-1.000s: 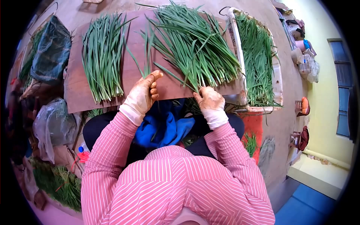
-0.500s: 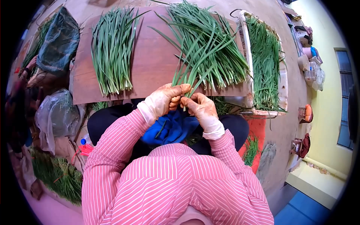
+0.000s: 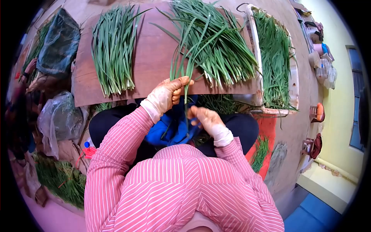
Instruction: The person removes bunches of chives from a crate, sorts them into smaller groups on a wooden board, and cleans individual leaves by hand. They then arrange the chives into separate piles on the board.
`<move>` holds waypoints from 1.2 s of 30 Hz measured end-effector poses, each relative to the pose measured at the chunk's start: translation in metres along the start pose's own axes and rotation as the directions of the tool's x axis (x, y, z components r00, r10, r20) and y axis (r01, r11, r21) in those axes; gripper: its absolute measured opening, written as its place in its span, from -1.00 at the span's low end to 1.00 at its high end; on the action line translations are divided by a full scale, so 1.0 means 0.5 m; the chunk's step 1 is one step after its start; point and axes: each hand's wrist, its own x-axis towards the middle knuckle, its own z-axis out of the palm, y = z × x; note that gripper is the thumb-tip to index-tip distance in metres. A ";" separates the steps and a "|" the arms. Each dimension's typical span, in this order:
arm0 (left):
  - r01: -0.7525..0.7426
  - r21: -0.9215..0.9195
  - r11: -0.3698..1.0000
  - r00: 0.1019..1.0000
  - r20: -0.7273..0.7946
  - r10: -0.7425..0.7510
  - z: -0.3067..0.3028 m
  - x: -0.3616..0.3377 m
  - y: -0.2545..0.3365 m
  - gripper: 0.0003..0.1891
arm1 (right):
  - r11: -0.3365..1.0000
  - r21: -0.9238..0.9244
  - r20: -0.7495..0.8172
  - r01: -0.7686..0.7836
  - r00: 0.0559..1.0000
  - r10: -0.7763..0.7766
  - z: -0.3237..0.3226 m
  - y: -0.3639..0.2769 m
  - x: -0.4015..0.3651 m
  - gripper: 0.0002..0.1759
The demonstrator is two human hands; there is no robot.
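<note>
A few garlic chives (image 3: 188,63) stand up from my left hand (image 3: 171,94), which pinches them near their pale lower ends above the board's front edge. My right hand (image 3: 207,117), slightly blurred, is lower and to the right, its fingertips closed on a dark, limp chive leaf (image 3: 186,116) that hangs below the stalks. Both hands wear thin, whitish gloves stained brown. Just behind the held stalks, a large pile of chives (image 3: 220,46) lies on the brown board (image 3: 154,58). A neater bundle of chives (image 3: 114,54) lies at the board's left.
A white-rimmed crate (image 3: 256,58) full of chives stands right of the board. Blue cloth (image 3: 170,131) covers my lap. To the left are a clear plastic bag (image 3: 60,123), a dark green sack (image 3: 58,44) and more greens (image 3: 62,181) on the floor.
My right hand has moved down and slightly right, away from the stalks, drawing a dark leaf with it. My left hand still holds the chives, now more upright and slightly left.
</note>
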 end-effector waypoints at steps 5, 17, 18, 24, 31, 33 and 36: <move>0.050 0.025 0.998 0.998 0.035 -0.051 0.016 -0.005 -0.016 -0.61 | 0.984 0.146 -0.054 0.105 0.994 -0.098 0.065 -0.082 0.039 -0.71; -0.048 -0.035 0.998 0.991 0.124 0.052 -0.012 -0.032 -0.010 -0.62 | 0.963 -0.015 -0.138 0.271 0.953 -0.270 0.066 -0.071 -0.013 -0.58; -0.039 -0.105 0.994 0.985 0.162 0.056 -0.014 -0.031 -0.007 -0.64 | 0.953 0.117 -0.155 0.278 0.953 -0.259 0.057 -0.071 -0.018 -0.58; -0.022 -0.130 0.991 0.988 0.151 0.041 -0.006 -0.032 -0.012 -0.65 | 0.969 0.166 -0.054 0.182 0.983 -0.175 0.058 -0.098 -0.022 -0.60; -0.113 -0.039 0.993 0.957 0.265 0.119 0.001 -0.045 -0.018 -0.55 | 0.974 0.063 -0.114 0.218 0.971 -0.210 0.087 -0.071 0.017 -0.73; -0.054 0.004 0.999 0.957 0.286 0.050 -0.018 -0.036 -0.030 -0.54 | 0.977 0.096 -0.109 0.193 0.977 -0.182 0.086 -0.079 0.005 -0.66; -0.028 -0.307 0.951 0.998 0.044 0.044 -0.025 -0.029 -0.038 -0.66 | 0.913 -0.381 -0.151 0.148 0.964 -0.219 0.056 -0.098 -0.018 -0.53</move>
